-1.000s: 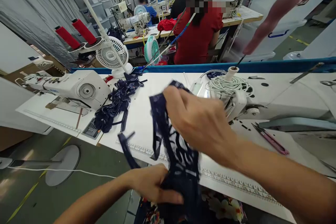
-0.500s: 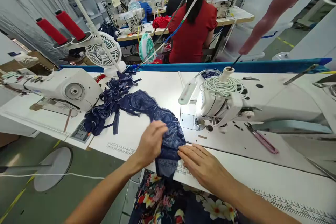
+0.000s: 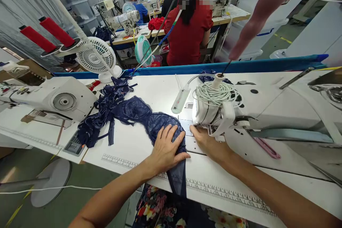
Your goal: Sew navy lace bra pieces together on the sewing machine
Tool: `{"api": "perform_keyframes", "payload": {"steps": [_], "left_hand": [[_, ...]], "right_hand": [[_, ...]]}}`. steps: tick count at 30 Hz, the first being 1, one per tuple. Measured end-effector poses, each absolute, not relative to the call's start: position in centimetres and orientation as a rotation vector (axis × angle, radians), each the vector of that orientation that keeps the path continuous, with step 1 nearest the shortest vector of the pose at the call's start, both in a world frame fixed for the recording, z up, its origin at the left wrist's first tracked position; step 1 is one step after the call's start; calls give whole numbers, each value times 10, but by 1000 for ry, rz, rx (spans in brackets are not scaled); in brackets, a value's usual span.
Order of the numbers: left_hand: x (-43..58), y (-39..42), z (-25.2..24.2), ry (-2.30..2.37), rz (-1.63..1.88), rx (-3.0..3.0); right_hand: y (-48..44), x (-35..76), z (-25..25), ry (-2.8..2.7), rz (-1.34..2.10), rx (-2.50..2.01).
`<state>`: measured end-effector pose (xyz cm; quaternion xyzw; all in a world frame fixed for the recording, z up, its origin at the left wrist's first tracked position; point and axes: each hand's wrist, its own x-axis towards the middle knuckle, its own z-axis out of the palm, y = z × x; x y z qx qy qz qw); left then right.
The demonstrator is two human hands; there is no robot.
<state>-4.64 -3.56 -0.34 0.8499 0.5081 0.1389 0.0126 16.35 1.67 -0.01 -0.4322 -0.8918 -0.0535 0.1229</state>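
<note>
A navy lace bra (image 3: 135,109) lies across the white tabletop, its mesh end hanging over the front edge. My left hand (image 3: 169,146) rests flat on its right cup, fingers spread and pointing away from me. At the white sewing machine (image 3: 211,108), my right hand (image 3: 210,144) reaches in beside the needle area over the metal plate. One fingertip shows at the left of the presser foot; the machine head and the hand itself hide the other fingers. Whether anything is between them cannot be seen. Bunched navy straps and fabric (image 3: 104,108) adjoin the bra's left end.
Pink-handled snips (image 3: 267,148) lie on the machine bed, partly hidden. A small lamp (image 3: 181,99) hangs left of the machine head. Another sewing machine (image 3: 66,99), a white fan (image 3: 96,55) and red thread cones (image 3: 57,32) stand left. A person in red (image 3: 187,35) sits beyond the table.
My right hand has left the fabric and moved up and right to the needle area. My left hand has gone from curled above the cup to spread flat on it. The view has shifted slightly.
</note>
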Motion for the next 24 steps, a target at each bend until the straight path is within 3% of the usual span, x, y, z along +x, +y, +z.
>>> {"api": "perform_keyframes", "payload": {"steps": [9,16,24], "left_hand": [[-29,2,0,1574,356,2565],[-23,29,-2,1397,334,2596],[-25,-6,11,1244,534,2826]], "right_hand": [[-21,192,14,-2542,186,-797],[-30,184,7,-2523,190,-547],[-38,182,9,-2572,332,-506]]}}
